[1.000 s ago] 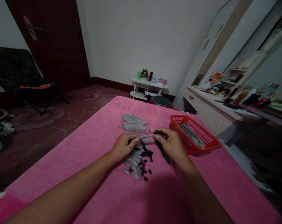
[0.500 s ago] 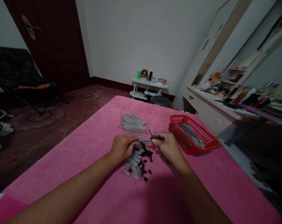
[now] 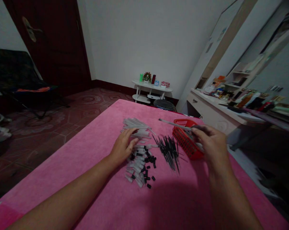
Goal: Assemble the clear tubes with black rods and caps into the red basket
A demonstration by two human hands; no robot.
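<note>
My right hand (image 3: 212, 142) is closed on a slim pen (image 3: 171, 123) and holds it level over the red plastic basket (image 3: 185, 143). The pen has a clear barrel and a dark far end. My left hand (image 3: 121, 145) is open, its thumb and fingers apart, at the near edge of a stack of clear pen barrels (image 3: 134, 124). Below its fingers lie clear pen caps (image 3: 137, 167) mixed with small black end plugs (image 3: 148, 179). Between my hands a fan of dark pen refills (image 3: 169, 151) is spread on the pink cloth. The basket's contents are mostly hidden by my right hand.
The pink-covered table (image 3: 91, 172) fills the foreground. Behind it stand a round dark stool (image 3: 163, 104) and a small white stand (image 3: 150, 84). A cluttered dressing table (image 3: 213, 107) is on the right, a folding chair (image 3: 22, 76) on the left.
My hands have parted. My right hand has gone right with the pen to the basket, uncovering the refills. My left hand has let go and its fingers have opened.
</note>
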